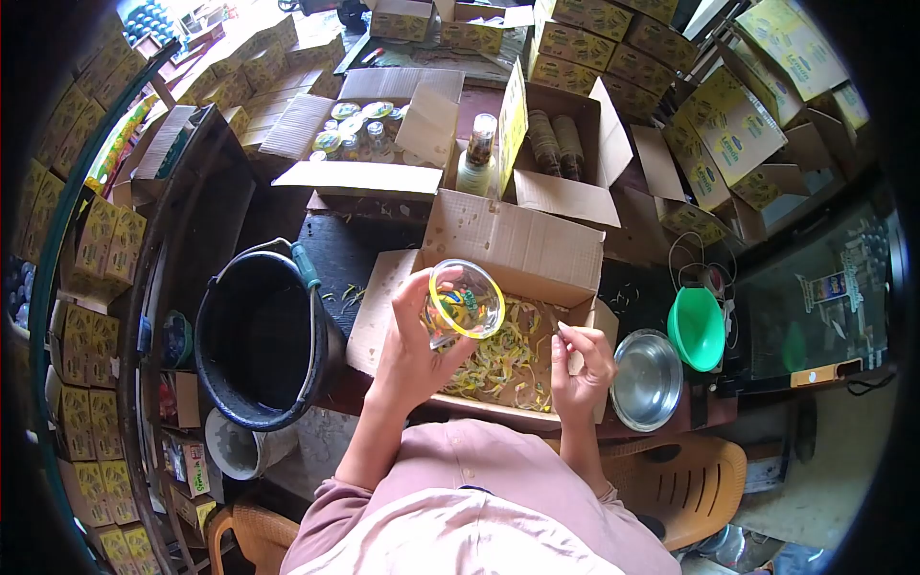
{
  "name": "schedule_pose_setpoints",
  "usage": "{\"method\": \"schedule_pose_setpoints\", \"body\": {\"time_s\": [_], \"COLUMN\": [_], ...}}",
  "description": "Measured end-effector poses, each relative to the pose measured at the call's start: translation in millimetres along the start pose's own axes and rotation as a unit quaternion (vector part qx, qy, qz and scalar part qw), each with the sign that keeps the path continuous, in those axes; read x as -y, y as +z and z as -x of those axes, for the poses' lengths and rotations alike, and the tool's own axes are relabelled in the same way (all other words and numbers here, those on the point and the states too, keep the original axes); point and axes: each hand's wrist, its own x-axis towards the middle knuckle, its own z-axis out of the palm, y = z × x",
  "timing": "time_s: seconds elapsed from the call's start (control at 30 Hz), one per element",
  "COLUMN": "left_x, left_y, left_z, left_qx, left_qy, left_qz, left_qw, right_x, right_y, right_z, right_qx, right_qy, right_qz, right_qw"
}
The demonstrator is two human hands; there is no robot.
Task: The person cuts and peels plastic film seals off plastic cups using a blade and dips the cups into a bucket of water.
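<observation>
My left hand (410,350) is wrapped round a clear plastic cup (468,305) with a yellow rim and a coloured print on its side. The cup is tilted, its mouth towards me, and I see nothing inside it. To its right, my right hand (582,374) has thumb and fingertips pinched together; whatever they hold, if anything, is too small to make out. Under both hands stands an open cardboard box (513,235). Thin yellow-green strips (503,359) lie scattered over its bottom.
A black bucket (257,335) stands left of the box. On the right are a metal bowl (647,380) and a green bowl (697,329). Behind are a carton of lidded cups (359,125), a bottle (477,158) and a carton with stacked cups (556,144).
</observation>
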Motion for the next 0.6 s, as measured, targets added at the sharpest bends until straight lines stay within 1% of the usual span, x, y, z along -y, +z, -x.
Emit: {"method": "schedule_pose_setpoints", "body": {"time_s": [0.1, 0.23, 0.27, 0.33, 0.37, 0.4, 0.43, 0.47, 0.5, 0.57, 0.6], "left_x": [16, 18, 20, 18, 30, 41, 42, 50, 54, 70, 81], "left_y": [2, 2, -1, -16, -25, -34, -51, -75, -98, -131, -141], "left_z": [7, 1, 2, 11, 12, 13, 11, 13, 17, 29, 36], "left_qx": [-0.005, -0.049, -0.054, -0.124, -0.177, -0.233, -0.347, -0.356, -0.379, -0.505, -0.576], "left_qy": [0.074, 0.198, 0.183, 0.117, 0.066, 0.021, 0.018, 0.053, 0.067, 0.031, -0.025], "left_qz": [0.061, 0.131, 0.122, 0.046, 0.11, 0.179, 0.38, 0.495, 0.601, 0.69, 0.627], "left_qw": [0.995, 0.97, 0.974, 0.984, 0.976, 0.956, 0.857, 0.791, 0.701, 0.517, 0.524], "right_x": [0, -10, -12, -14, -14, -12, -12, -14, -16, -19, -20], "right_y": [-1, -4, -4, -6, -7, -8, -9, -9, -9, -8, -7], "right_z": [2, 8, 8, 9, 10, 11, 11, 12, 13, 14, 15], "right_qx": [0.006, 0.007, 0.007, 0.013, 0.017, 0.024, 0.023, 0.021, 0.019, 0.028, 0.031], "right_qy": [0.015, 0.016, 0.011, 0.017, 0.019, 0.041, 0.041, 0.039, 0.037, 0.047, 0.045], "right_qz": [0.004, 0.012, 0.014, 0.022, 0.025, 0.026, 0.024, 0.029, 0.032, 0.059, 0.057], "right_qw": [1.0, 1.0, 1.0, 1.0, 0.999, 0.999, 0.999, 0.999, 0.999, 0.997, 0.997]}}
